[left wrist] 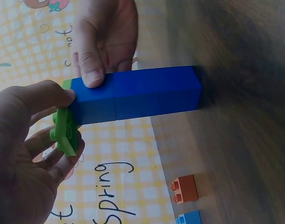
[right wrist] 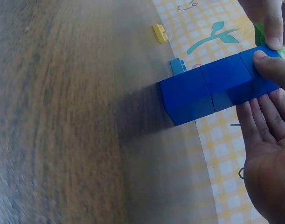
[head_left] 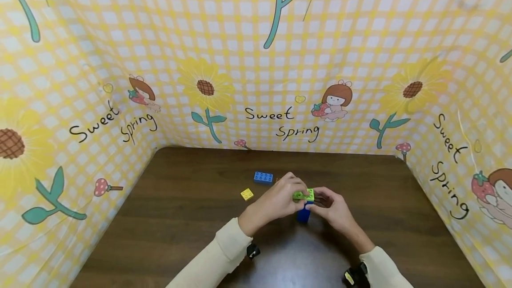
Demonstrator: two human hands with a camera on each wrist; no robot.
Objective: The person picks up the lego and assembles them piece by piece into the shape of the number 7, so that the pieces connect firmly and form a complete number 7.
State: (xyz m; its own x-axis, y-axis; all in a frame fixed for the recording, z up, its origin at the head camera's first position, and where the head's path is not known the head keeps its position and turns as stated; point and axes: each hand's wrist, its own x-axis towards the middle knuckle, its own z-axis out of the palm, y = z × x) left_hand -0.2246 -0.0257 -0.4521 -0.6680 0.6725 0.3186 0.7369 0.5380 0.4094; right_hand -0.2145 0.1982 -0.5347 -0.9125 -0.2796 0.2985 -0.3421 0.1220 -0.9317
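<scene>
Head view: I see the left hand [head_left: 285, 197] pinching the green brick [head_left: 310, 194], right hand [head_left: 335, 208] gripping the blue tower [head_left: 303, 216], presumably to steady it.

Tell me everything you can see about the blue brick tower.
The blue brick tower is three dark blue, smooth-sided blocks, plastic by the look, stacked flush with thin seams between them. It stands upright on the brown wood-grain table. A green studded plate sits on top, overhanging toward the left hand, which grips the plate. The right hand holds the top block, its thumb against one side.
</scene>
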